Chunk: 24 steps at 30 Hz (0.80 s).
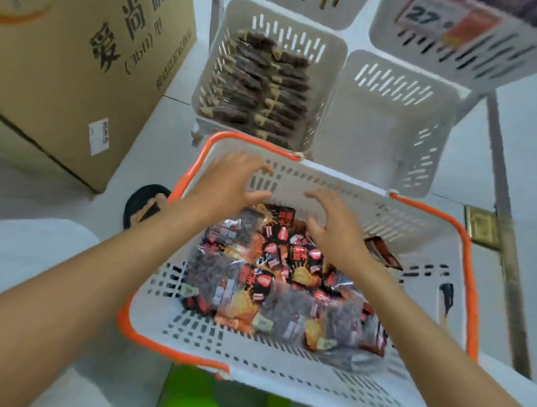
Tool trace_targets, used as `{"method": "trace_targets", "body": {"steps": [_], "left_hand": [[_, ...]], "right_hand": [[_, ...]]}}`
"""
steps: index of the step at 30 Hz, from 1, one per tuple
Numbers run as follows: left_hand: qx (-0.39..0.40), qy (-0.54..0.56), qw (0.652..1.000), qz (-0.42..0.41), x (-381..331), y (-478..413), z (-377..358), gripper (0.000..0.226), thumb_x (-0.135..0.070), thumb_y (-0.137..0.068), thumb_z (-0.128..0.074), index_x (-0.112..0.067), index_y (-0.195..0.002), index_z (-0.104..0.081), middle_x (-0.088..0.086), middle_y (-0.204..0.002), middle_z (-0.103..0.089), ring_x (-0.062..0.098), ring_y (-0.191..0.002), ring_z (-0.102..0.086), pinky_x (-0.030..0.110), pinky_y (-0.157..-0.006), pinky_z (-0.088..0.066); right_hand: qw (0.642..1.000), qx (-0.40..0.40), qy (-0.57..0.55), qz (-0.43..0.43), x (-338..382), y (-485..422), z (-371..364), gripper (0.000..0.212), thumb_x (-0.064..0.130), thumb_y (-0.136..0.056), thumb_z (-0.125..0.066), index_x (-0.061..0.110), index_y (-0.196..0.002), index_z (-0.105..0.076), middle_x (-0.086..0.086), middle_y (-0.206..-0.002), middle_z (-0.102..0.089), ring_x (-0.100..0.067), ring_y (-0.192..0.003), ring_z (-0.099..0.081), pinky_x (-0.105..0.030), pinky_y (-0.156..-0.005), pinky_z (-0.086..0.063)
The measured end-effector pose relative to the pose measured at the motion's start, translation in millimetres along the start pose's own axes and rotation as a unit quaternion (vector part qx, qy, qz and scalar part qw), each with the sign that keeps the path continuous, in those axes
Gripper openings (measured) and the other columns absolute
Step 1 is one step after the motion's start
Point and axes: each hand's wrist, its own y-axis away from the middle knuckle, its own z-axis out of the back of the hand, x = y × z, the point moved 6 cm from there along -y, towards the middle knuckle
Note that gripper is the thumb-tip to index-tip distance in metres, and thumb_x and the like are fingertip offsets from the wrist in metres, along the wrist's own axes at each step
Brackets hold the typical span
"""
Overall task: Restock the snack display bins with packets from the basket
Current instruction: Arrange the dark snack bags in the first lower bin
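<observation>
Packets (287, 284) in black, red and orange foil lie heaped in the basket (471, 281), directly beneath both hands. Left hand (230, 181): fingers spread and slightly curved, nothing in its grasp, positioned above the far end of the heap, near the basket's far wall. Right hand (332, 230): fingers likewise spread, palm down, nothing held, just above the upper packets; whether the fingertips touch the foil cannot be told. The basket is white slotted plastic with an orange rim. One single packet (385, 248) lies apart from the heap, toward the right side. Beyond the far rim stand two white slotted display bins, side by side: the left bin (288, 36) holds rows of dark packets (269, 89); the right bin (393, 85) shows its bare white floor. A price tag (448, 22) hangs on a higher bin (462, 54). A cardboard box (80, 63) stands to the left.
</observation>
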Motion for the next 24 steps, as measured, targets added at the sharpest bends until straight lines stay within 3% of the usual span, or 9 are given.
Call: {"method": "trace_targets", "body": {"steps": [4, 7, 9, 12, 15, 17, 20, 22, 24], "left_hand": [[0.033, 0.013, 0.999, 0.041, -3.3, 34.5, -12.1, 0.050, -0.040, -0.086, -0.072, -0.015, -0.128, -0.060, 0.004, -0.130, -0.061, 0.023, -0.120, -0.055, 0.038, -0.103, -0.045], [0.082, 0.057, 0.993, 0.061, -16.5, 54.8, -27.4, 0.046, -0.030, -0.089, -0.072, -0.016, -0.130, -0.058, -0.004, -0.128, -0.056, 0.010, -0.110, -0.054, 0.012, -0.091, -0.039], [0.107, 0.062, 0.990, 0.063, -24.5, 63.7, -39.5, 0.053, -0.029, -0.089, -0.072, -0.018, -0.137, -0.053, -0.002, -0.136, -0.053, 0.011, -0.117, -0.052, 0.017, -0.093, -0.036], [0.162, 0.094, 0.978, 0.090, -26.7, 75.1, -63.4, 0.067, -0.036, -0.087, -0.073, -0.022, -0.145, -0.044, 0.002, -0.150, -0.043, 0.020, -0.128, -0.049, 0.032, -0.105, -0.040], [0.195, 0.120, 0.966, 0.119, -31.3, 82.0, -82.1, 0.087, -0.041, -0.082, -0.076, -0.021, -0.153, -0.029, 0.004, -0.158, -0.032, 0.024, -0.138, -0.040, 0.040, -0.113, -0.036], [0.176, 0.167, 0.957, 0.161, -34.7, 81.1, -88.2, 0.103, -0.043, -0.079, -0.079, -0.020, -0.157, -0.015, 0.003, -0.160, -0.028, 0.024, -0.141, -0.037, 0.042, -0.113, -0.035], [0.162, 0.361, 0.873, 0.286, -40.3, 78.4, -101.2, 0.113, -0.050, -0.068, -0.085, -0.019, -0.155, -0.019, -0.001, -0.145, -0.043, 0.020, -0.131, -0.046, 0.044, -0.110, -0.040], [0.167, 0.492, 0.791, 0.324, -52.7, 75.3, -114.2, 0.078, -0.040, -0.072, -0.084, -0.012, -0.134, -0.047, 0.006, -0.132, -0.058, 0.022, -0.119, -0.060, 0.042, -0.101, -0.051], [0.142, 0.522, 0.774, 0.329, -59.4, 70.8, -117.1, 0.034, -0.020, -0.087, -0.073, -0.010, -0.116, -0.058, 0.009, -0.116, -0.068, 0.019, -0.102, -0.067, 0.036, -0.090, -0.056]], "right_hand": [[0.955, 0.263, -0.018, -0.138, -60.1, 66.2, -52.9, 0.052, 0.027, -0.091, -0.068, 0.015, -0.139, -0.052, -0.003, -0.139, -0.056, -0.020, -0.126, -0.054, -0.027, -0.101, -0.041], [0.918, 0.368, 0.074, -0.129, -76.0, 100.2, -88.6, 0.058, 0.035, -0.084, -0.075, 0.013, -0.134, -0.054, -0.004, -0.125, -0.059, -0.026, -0.115, -0.055, -0.035, -0.093, -0.045], [0.935, 0.317, 0.145, -0.062, -71.0, 103.1, -93.0, 0.041, 0.036, -0.082, -0.076, 0.016, -0.114, -0.060, -0.003, -0.105, -0.054, -0.023, -0.102, -0.048, -0.032, -0.081, -0.035], [0.958, 0.259, 0.126, -0.011, -62.1, 103.8, -83.9, 0.036, 0.033, -0.084, -0.075, 0.015, -0.108, -0.057, -0.001, -0.099, -0.046, -0.020, -0.095, -0.042, -0.034, -0.078, -0.034], [0.964, 0.244, -0.057, -0.089, -64.9, 108.0, -69.8, 0.020, 0.020, -0.090, -0.069, 0.016, -0.098, -0.051, 0.000, -0.089, -0.055, -0.022, -0.082, -0.053, -0.034, -0.069, -0.042], [0.955, 0.180, -0.180, -0.150, -68.5, 104.6, -47.2, 0.018, 0.018, -0.092, -0.067, 0.014, -0.099, -0.051, -0.001, -0.089, -0.057, -0.019, -0.079, -0.056, -0.036, -0.072, -0.047], [0.910, 0.093, -0.361, -0.182, -63.4, 100.2, -12.7, 0.016, 0.009, -0.094, -0.064, 0.007, -0.099, -0.049, -0.008, -0.091, -0.062, -0.015, -0.076, -0.065, -0.026, -0.068, -0.053], [0.889, 0.100, -0.406, -0.188, -55.2, 101.7, 2.0, 0.016, 0.007, -0.095, -0.062, 0.009, -0.104, -0.049, -0.006, -0.096, -0.064, -0.013, -0.078, -0.068, -0.016, -0.063, -0.051], [0.904, 0.139, -0.360, -0.186, -62.3, 106.8, 5.8, 0.029, 0.009, -0.092, -0.066, 0.015, -0.117, -0.052, 0.003, -0.110, -0.062, -0.006, -0.093, -0.067, -0.018, -0.074, -0.053]]}}
